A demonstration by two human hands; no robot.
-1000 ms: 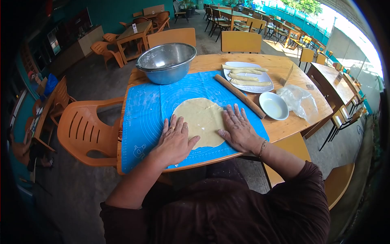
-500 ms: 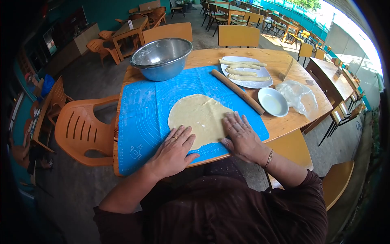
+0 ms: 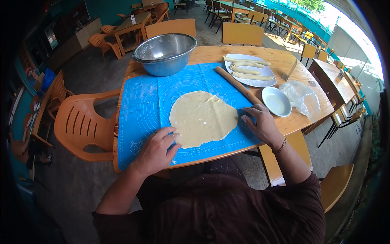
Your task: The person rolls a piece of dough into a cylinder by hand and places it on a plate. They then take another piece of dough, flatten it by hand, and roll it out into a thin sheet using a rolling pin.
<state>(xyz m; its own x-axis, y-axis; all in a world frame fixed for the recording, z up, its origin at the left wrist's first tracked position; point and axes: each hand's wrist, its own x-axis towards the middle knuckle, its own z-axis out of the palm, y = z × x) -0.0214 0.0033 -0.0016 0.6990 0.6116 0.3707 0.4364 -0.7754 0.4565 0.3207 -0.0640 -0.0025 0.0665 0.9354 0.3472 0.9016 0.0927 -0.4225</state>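
A flat, roughly round sheet of dough (image 3: 201,118) lies on the blue silicone mat (image 3: 140,105), which has white printed rings. My left hand (image 3: 156,149) is at the sheet's lower left edge, fingertips touching it, with thumb and fingers apart. Off the dough's right side, my right hand (image 3: 264,125) is open with bent fingers, close to the near end of the wooden rolling pin (image 3: 237,85). The pin rests slantwise along the mat's right part. Neither hand holds anything that I can see.
A steel mixing bowl (image 3: 166,61) stands at the back left. Rolled dough strips (image 3: 248,72) lie on a white plate (image 3: 264,82). Nearer are a small white bowl (image 3: 277,101) and a clear plastic bag (image 3: 300,97). An orange chair (image 3: 83,126) adjoins the table's left side.
Both hands have come off the top of the dough. My left hand has drawn back to its lower left edge, and my right has moved right and up toward the rolling pin's end.
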